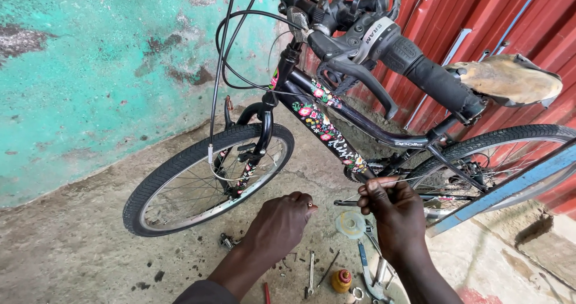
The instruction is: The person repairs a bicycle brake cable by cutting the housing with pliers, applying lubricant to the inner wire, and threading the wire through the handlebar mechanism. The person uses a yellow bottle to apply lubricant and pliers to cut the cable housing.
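Here thin cable [384,181] pinched taut in closed right hand [393,211]; small fitting [311,205] gripped by closed left hand [281,220]; best threaded straight, slack avoided.

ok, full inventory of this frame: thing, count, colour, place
bicycle: 1, black frame with floral stickers, standing centre against the walls
front wheel: 1, black tyre, left of centre
rear wheel: 1, black tyre, right, partly hidden
handlebar grip: 1, black, top right, with brake lever
saddle: 1, worn tan, right
loose cables: several, black, hanging from the bars
wall: 1, peeling turquoise, left
metal sheeting: red, behind bike
hand tools: several, metal, on concrete floor near hands
small bottle: 1, orange, floor
left hand: closed, pinching something small
right hand: gripping thin cable
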